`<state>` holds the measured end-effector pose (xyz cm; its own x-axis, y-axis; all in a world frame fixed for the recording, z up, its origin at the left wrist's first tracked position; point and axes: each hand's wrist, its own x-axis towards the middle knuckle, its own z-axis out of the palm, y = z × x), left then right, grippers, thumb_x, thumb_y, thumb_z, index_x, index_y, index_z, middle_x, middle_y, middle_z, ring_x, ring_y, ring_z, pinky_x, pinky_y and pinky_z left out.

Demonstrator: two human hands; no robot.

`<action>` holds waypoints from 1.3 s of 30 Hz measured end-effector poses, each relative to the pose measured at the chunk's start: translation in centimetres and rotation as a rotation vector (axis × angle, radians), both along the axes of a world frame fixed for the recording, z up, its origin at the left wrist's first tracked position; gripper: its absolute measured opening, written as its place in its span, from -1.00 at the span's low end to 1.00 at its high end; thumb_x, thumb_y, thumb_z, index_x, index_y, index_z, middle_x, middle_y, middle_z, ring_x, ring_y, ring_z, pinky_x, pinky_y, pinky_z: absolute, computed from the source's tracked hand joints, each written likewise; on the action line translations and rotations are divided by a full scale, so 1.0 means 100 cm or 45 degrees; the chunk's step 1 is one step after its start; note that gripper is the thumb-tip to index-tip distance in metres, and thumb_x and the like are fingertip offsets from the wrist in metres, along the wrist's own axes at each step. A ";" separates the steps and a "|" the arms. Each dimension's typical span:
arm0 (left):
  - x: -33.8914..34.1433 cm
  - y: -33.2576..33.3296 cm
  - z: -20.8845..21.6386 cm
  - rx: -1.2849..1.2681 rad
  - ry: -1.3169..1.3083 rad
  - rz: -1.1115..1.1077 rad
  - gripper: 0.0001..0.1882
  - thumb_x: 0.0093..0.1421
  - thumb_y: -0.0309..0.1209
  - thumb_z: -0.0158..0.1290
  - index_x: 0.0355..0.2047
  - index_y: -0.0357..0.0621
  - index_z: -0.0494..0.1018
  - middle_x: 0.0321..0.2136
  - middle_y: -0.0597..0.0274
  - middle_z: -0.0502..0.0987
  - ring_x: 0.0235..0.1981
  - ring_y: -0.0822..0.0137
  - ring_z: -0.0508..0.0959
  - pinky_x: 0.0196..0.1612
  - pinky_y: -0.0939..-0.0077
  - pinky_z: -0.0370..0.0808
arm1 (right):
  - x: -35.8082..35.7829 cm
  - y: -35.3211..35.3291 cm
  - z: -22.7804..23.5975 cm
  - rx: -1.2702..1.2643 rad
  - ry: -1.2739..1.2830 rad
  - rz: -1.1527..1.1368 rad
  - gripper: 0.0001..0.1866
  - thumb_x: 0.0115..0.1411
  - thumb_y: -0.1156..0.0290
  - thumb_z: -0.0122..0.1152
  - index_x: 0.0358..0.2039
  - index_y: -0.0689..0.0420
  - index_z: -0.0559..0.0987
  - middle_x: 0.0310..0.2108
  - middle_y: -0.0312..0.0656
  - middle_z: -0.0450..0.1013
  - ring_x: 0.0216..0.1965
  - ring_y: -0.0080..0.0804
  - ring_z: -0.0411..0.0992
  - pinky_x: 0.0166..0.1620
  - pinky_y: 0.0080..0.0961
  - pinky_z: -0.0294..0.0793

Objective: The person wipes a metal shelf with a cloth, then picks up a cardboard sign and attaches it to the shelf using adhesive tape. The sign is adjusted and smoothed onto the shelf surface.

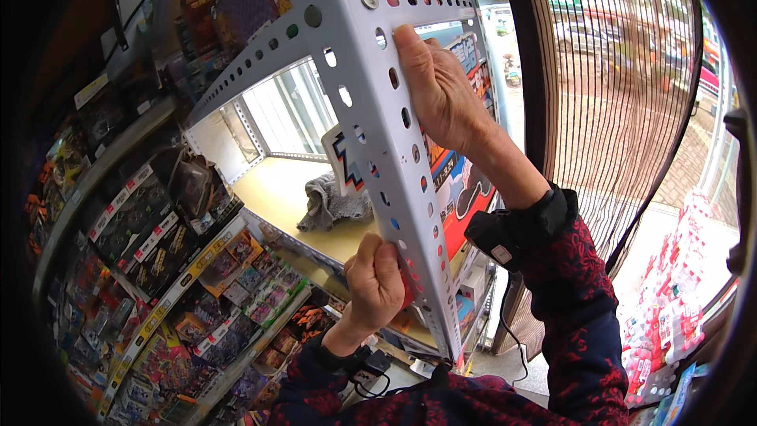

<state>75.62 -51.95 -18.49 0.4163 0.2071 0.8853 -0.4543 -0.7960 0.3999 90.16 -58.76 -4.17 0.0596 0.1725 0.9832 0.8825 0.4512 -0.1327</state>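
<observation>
Two hands, both mine, grip one perforated steel upright (394,166) of a shelving rack. Head view, the only one: the upright is pale grey, punched with round and oval holes, and its long axis slants from the upper left, far and high, down to the lower right, near my body. My right hand (438,95) sits high on it, fingers curled over its right edge just below the bolted joint with the horizontal rail (260,55); the hand is closed on the post. My left hand (377,280) sits lower and nearer, wrapped in a fist round the left edge of the same post, also closed on it. The post thus lies between the two hands, the left one nearer to me and the right one farther up.

Behind the upright, a crumpled grey cloth (331,205) lies on the yellowish shelf board (276,181), apart from both hands. Red and blue boxed packages (461,189) stand to the right of the post. Shelves of small colourful boxed goods (173,268) fill the left.
</observation>
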 end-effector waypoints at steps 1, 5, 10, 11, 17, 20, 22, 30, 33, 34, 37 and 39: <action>0.000 0.002 0.000 0.001 -0.006 -0.036 -0.72 0.32 -0.37 -0.29 -0.54 -0.19 0.19 -0.70 0.45 0.20 -0.64 0.65 0.12 -0.61 0.68 0.07 | 0.000 0.001 0.000 -0.002 0.013 0.021 -0.29 0.31 0.00 -0.51 -0.63 0.28 0.47 -0.63 0.09 0.40 -0.56 -0.02 0.37 -0.32 -0.27 0.38; 0.002 0.010 -0.003 -0.044 0.013 -0.194 -0.63 0.33 -0.22 -0.31 -0.51 -0.23 0.25 -0.66 0.45 0.27 -0.62 0.64 0.18 -0.58 0.69 0.13 | -0.001 0.002 -0.001 -0.043 0.076 0.092 -0.31 0.31 0.00 -0.48 -0.59 0.29 0.47 -0.62 0.03 0.43 -0.55 -0.11 0.40 -0.34 -0.34 0.39; 0.006 0.025 -0.008 -0.013 0.027 -0.265 -0.47 0.31 -0.05 -0.34 -0.47 -0.31 0.34 -0.62 0.34 0.40 -0.59 0.61 0.31 -0.54 0.69 0.23 | -0.002 0.003 -0.002 -0.030 0.100 0.156 -0.33 0.31 0.00 -0.49 -0.56 0.27 0.45 -0.67 -0.05 0.40 -0.57 -0.20 0.40 -0.38 -0.37 0.38; 0.007 0.028 -0.009 -0.001 0.042 -0.278 -0.44 0.31 -0.03 -0.35 -0.46 -0.32 0.36 -0.61 0.32 0.42 -0.58 0.60 0.34 -0.53 0.69 0.25 | -0.002 0.002 -0.002 -0.032 0.100 0.135 -0.34 0.31 0.00 -0.50 -0.55 0.26 0.44 -0.68 -0.07 0.39 -0.59 -0.21 0.38 -0.39 -0.36 0.36; 0.025 0.036 -0.008 -0.056 0.006 -0.557 -0.39 0.28 0.04 -0.35 -0.53 -0.30 0.36 -0.69 0.30 0.39 -0.69 0.47 0.36 -0.60 0.60 0.27 | 0.000 0.005 -0.003 0.021 0.057 0.054 -0.36 0.32 0.01 -0.49 -0.55 0.24 0.44 -0.66 -0.08 0.38 -0.57 -0.24 0.36 -0.40 -0.40 0.33; 0.032 0.034 -0.006 -0.074 -0.046 -0.640 -0.40 0.28 0.02 -0.35 -0.56 -0.26 0.38 -0.74 0.32 0.37 -0.76 0.42 0.35 -0.64 0.55 0.28 | 0.000 0.006 -0.003 -0.035 0.124 0.133 -0.36 0.32 0.00 -0.49 -0.54 0.23 0.44 -0.65 -0.10 0.38 -0.56 -0.28 0.36 -0.39 -0.40 0.33; 0.030 0.033 -0.004 -0.064 -0.037 -0.631 -0.43 0.29 0.00 -0.34 -0.53 -0.26 0.38 -0.71 0.31 0.39 -0.74 0.42 0.36 -0.61 0.56 0.31 | -0.001 0.005 -0.004 -0.043 0.170 0.152 -0.37 0.32 -0.01 -0.48 -0.53 0.22 0.44 -0.65 -0.13 0.38 -0.57 -0.35 0.36 -0.40 -0.43 0.34; 0.005 0.017 -0.006 -0.066 -0.131 -0.416 -0.73 0.26 -0.29 -0.11 -0.43 -0.27 0.22 -0.57 0.22 0.36 -0.61 0.43 0.34 -0.52 0.61 0.28 | -0.004 0.001 -0.006 -0.057 0.123 0.059 -0.32 0.29 -0.09 -0.46 -0.51 0.25 0.46 -0.66 -0.22 0.38 -0.59 -0.55 0.33 -0.45 -0.57 0.33; 0.006 0.018 -0.002 0.056 -0.093 -0.400 -0.79 0.26 -0.38 -0.13 -0.45 -0.24 0.19 -0.65 0.25 0.23 -0.65 0.41 0.25 -0.58 0.56 0.23 | -0.004 0.000 -0.006 0.003 0.011 -0.104 -0.31 0.30 -0.09 -0.47 -0.52 0.26 0.46 -0.68 -0.20 0.37 -0.59 -0.53 0.32 -0.45 -0.54 0.32; 0.005 0.019 -0.001 0.056 -0.057 -0.396 -0.81 0.26 -0.40 -0.13 -0.45 -0.24 0.18 -0.66 0.25 0.21 -0.65 0.40 0.24 -0.59 0.56 0.22 | -0.004 -0.002 -0.006 0.003 -0.025 -0.123 -0.32 0.30 -0.08 -0.46 -0.50 0.27 0.46 -0.66 -0.20 0.37 -0.58 -0.53 0.32 -0.44 -0.53 0.32; 0.002 0.023 -0.002 -0.025 0.067 -0.563 -0.85 0.25 -0.45 -0.13 -0.43 -0.22 0.17 -0.64 0.21 0.23 -0.65 0.37 0.27 -0.59 0.53 0.24 | 0.000 -0.005 -0.007 -0.061 0.008 -0.001 -0.39 0.31 -0.02 -0.41 -0.42 0.28 0.45 -0.60 -0.19 0.38 -0.54 -0.51 0.32 -0.41 -0.54 0.31; 0.000 0.030 -0.003 0.093 0.027 -0.367 -0.85 0.25 -0.45 -0.14 -0.43 -0.20 0.16 -0.62 0.19 0.25 -0.66 0.37 0.28 -0.59 0.52 0.24 | 0.002 -0.008 -0.010 -0.119 0.109 0.125 -0.47 0.33 0.09 -0.36 -0.34 0.29 0.46 -0.49 -0.16 0.38 -0.48 -0.47 0.34 -0.36 -0.53 0.32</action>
